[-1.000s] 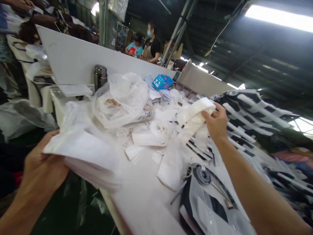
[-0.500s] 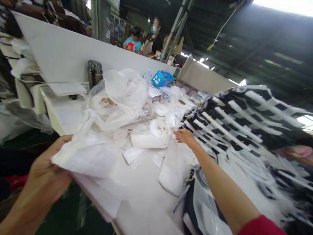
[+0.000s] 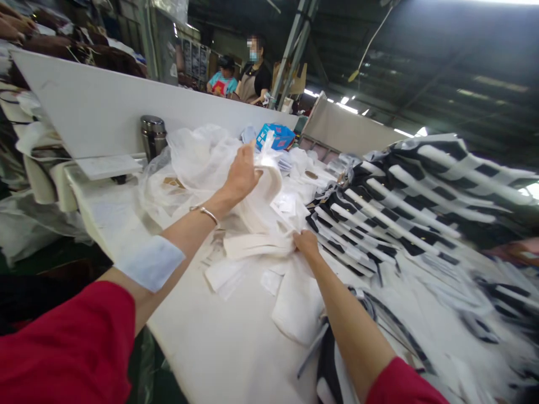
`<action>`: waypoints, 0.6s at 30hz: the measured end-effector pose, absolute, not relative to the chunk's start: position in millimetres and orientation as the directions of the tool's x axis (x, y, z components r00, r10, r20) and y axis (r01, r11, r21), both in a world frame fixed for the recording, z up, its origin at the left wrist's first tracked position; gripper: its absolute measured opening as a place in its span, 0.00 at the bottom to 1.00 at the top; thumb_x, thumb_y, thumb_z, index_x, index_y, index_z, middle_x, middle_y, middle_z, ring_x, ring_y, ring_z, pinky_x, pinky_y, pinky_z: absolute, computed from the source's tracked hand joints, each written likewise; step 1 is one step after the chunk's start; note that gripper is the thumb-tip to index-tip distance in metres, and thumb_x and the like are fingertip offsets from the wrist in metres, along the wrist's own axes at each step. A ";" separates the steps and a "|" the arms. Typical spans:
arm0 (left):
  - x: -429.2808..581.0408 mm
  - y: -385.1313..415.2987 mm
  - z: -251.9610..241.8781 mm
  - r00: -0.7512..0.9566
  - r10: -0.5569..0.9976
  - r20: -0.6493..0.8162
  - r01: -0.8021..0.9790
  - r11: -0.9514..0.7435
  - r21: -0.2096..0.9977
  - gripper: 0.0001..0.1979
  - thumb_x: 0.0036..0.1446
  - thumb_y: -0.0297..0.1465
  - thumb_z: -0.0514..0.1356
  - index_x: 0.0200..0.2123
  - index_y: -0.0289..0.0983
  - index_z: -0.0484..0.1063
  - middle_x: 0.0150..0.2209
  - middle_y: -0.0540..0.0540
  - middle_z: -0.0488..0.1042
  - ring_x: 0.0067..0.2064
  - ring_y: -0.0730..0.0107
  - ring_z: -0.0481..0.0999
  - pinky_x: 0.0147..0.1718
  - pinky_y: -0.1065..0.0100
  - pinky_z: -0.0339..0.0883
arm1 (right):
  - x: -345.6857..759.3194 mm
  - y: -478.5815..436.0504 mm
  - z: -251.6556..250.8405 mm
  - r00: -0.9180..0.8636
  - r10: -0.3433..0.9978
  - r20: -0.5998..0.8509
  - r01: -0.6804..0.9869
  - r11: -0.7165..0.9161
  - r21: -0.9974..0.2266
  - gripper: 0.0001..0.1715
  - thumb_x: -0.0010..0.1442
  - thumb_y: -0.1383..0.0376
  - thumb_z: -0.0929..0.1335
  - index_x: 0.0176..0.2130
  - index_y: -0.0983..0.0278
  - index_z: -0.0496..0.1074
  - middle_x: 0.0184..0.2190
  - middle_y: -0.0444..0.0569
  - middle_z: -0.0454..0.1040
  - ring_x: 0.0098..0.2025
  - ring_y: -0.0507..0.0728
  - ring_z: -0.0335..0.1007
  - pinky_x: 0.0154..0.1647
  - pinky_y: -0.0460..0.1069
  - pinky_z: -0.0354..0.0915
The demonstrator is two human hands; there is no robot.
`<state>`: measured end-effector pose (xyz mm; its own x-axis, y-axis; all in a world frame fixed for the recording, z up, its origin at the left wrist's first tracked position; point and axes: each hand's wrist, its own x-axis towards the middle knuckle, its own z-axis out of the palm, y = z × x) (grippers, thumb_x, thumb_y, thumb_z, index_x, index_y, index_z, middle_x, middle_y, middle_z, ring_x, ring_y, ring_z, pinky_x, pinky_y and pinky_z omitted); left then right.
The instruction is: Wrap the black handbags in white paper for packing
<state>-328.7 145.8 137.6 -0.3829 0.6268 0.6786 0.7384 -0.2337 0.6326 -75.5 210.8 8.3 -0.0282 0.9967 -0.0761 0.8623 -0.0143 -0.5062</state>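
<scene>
My left hand (image 3: 243, 173) is closed on a white plastic bag (image 3: 265, 196), lifted above the pile at the table's middle. Lower and to the right, my right hand (image 3: 306, 242) pinches the edge of the same white material. Beneath both lie white curved pieces (image 3: 256, 245), and one long piece (image 3: 297, 303) points toward the front. A pale square patch (image 3: 156, 262) rests on my left forearm.
A metal flask (image 3: 154, 137) stands at the back left and a blue box (image 3: 275, 136) behind the pile. Black-and-white checked pieces (image 3: 404, 207) are stacked on the right of the white table (image 3: 202, 348). Two people (image 3: 252, 78) are beyond the partition (image 3: 105, 101).
My left hand has moved from the near left, where it held white sheets, to the middle pile and gripped the bag. My right hand has shifted slightly down and closed on the material.
</scene>
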 end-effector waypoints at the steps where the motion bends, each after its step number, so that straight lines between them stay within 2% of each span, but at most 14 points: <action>1: -322.0 154.4 128.9 -0.335 0.652 0.680 0.782 -0.211 0.587 0.35 0.46 0.20 0.62 0.60 0.30 0.62 0.63 0.32 0.63 0.65 0.49 0.61 0.63 0.53 0.55 | -67.4 207.5 9.7 -0.020 0.997 -0.074 0.817 -0.027 -0.576 0.11 0.55 0.61 0.65 0.29 0.65 0.73 0.29 0.56 0.78 0.42 0.63 0.76 0.42 0.50 0.69; 3: -303.4 155.8 107.4 -0.213 0.676 0.705 0.835 -0.249 0.491 0.34 0.48 0.20 0.61 0.61 0.32 0.62 0.67 0.33 0.58 0.68 0.48 0.55 0.66 0.50 0.49 | -50.6 201.5 15.6 -0.018 0.997 -0.075 0.701 -0.041 -0.712 0.10 0.55 0.60 0.64 0.28 0.64 0.70 0.27 0.52 0.77 0.37 0.61 0.75 0.37 0.50 0.70; 4: -292.1 150.6 96.3 -0.158 0.697 0.699 0.834 -0.285 0.472 0.31 0.51 0.22 0.60 0.60 0.32 0.63 0.66 0.33 0.59 0.68 0.50 0.56 0.66 0.51 0.50 | -43.0 199.3 20.5 -0.024 0.997 -0.073 0.634 -0.041 -0.772 0.10 0.54 0.59 0.64 0.29 0.63 0.69 0.27 0.51 0.77 0.36 0.59 0.75 0.35 0.49 0.70; 5: -280.3 143.4 85.9 -0.103 0.742 0.662 0.813 -0.320 0.486 0.25 0.54 0.25 0.59 0.57 0.33 0.66 0.63 0.34 0.64 0.66 0.52 0.61 0.64 0.53 0.54 | -36.8 197.6 26.7 -0.032 0.997 -0.067 0.566 -0.037 -0.823 0.10 0.54 0.58 0.64 0.29 0.63 0.68 0.27 0.50 0.76 0.35 0.58 0.74 0.34 0.49 0.70; 7: -256.9 128.2 69.3 0.003 0.864 0.503 0.723 -0.349 0.596 0.16 0.60 0.34 0.58 0.50 0.36 0.72 0.52 0.39 0.75 0.56 0.55 0.72 0.58 0.57 0.63 | -30.3 195.4 42.8 -0.054 0.997 -0.052 0.446 -0.023 -0.895 0.11 0.54 0.56 0.65 0.30 0.62 0.67 0.28 0.49 0.76 0.33 0.57 0.73 0.32 0.48 0.70; 8: -246.2 122.2 63.7 0.049 0.909 0.413 0.665 -0.338 0.666 0.15 0.61 0.38 0.58 0.48 0.37 0.73 0.49 0.40 0.77 0.52 0.55 0.75 0.55 0.58 0.66 | -30.8 194.2 52.3 -0.065 0.997 -0.046 0.401 -0.016 -0.916 0.12 0.53 0.55 0.66 0.30 0.62 0.67 0.29 0.48 0.76 0.33 0.56 0.73 0.31 0.47 0.70; 10: -228.6 115.0 58.1 0.099 0.955 0.280 0.539 -0.288 0.791 0.22 0.57 0.46 0.61 0.49 0.37 0.73 0.48 0.41 0.78 0.50 0.53 0.76 0.53 0.57 0.67 | -39.3 189.0 72.4 -0.107 0.993 -0.040 0.327 -0.003 -0.945 0.14 0.52 0.55 0.68 0.31 0.62 0.67 0.28 0.46 0.75 0.30 0.54 0.71 0.29 0.47 0.68; 13: -214.1 109.9 61.3 0.066 0.967 0.247 0.289 -0.256 0.923 0.36 0.48 0.49 0.67 0.56 0.35 0.67 0.52 0.39 0.75 0.52 0.49 0.74 0.52 0.56 0.68 | -63.6 170.7 100.9 -0.251 0.968 0.018 0.272 0.089 -0.958 0.16 0.51 0.54 0.72 0.28 0.63 0.68 0.23 0.41 0.69 0.26 0.50 0.65 0.25 0.44 0.64; 16: -214.5 96.5 70.5 -0.028 0.973 0.230 -0.094 -0.232 0.968 0.35 0.46 0.44 0.70 0.55 0.35 0.68 0.50 0.40 0.76 0.51 0.52 0.75 0.49 0.59 0.70 | -85.2 145.8 122.5 -0.478 0.875 0.075 0.232 0.208 -0.950 0.22 0.54 0.49 0.72 0.27 0.63 0.67 0.21 0.38 0.65 0.25 0.48 0.61 0.24 0.42 0.61; 18: -222.7 79.1 73.7 -0.046 0.992 0.116 -0.330 -0.125 0.936 0.33 0.46 0.39 0.70 0.55 0.35 0.68 0.46 0.41 0.78 0.46 0.54 0.78 0.44 0.60 0.72 | -91.1 133.7 129.7 -0.589 0.806 0.054 0.170 0.188 -0.967 0.24 0.55 0.45 0.71 0.30 0.64 0.69 0.24 0.40 0.68 0.27 0.49 0.65 0.27 0.43 0.65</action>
<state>-222.7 79.1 73.7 -0.0460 0.9921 0.1164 -0.3298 -0.1250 0.9357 -91.1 133.7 129.7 -0.5891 0.8063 0.0537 0.1696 0.1883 -0.9674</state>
